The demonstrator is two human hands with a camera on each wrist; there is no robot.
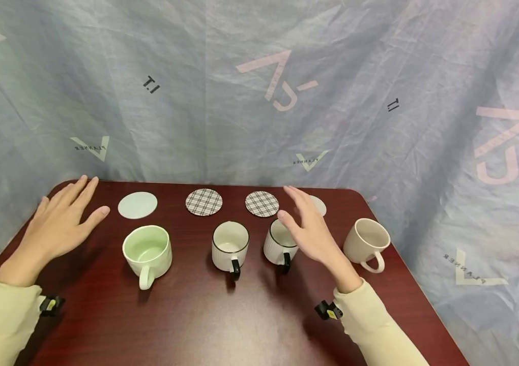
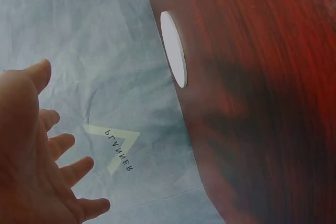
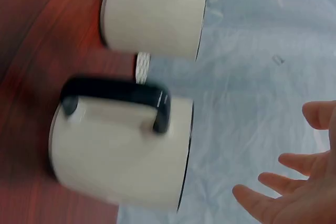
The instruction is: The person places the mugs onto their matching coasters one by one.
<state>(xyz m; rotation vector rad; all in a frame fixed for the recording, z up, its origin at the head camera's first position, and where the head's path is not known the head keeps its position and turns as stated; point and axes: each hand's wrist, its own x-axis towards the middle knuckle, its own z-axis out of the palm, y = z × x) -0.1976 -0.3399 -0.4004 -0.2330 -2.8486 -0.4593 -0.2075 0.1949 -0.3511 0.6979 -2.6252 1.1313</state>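
Observation:
Four mugs stand in a row on the dark red table: a pale green mug, a white ribbed mug with a black handle, a second black-handled white mug and a beige mug. Behind them lie a pale round coaster, two plaid coasters and a white coaster, half hidden. My left hand lies flat and open at the back left, beside the pale coaster. My right hand hovers open over the second black-handled mug, holding nothing.
A crinkled grey-blue printed sheet hangs close behind and around the table. The table's back edge runs just past the coasters, and its right edge is near the beige mug. Bare wood lies in front of the mugs. The other black-handled mug stands beyond.

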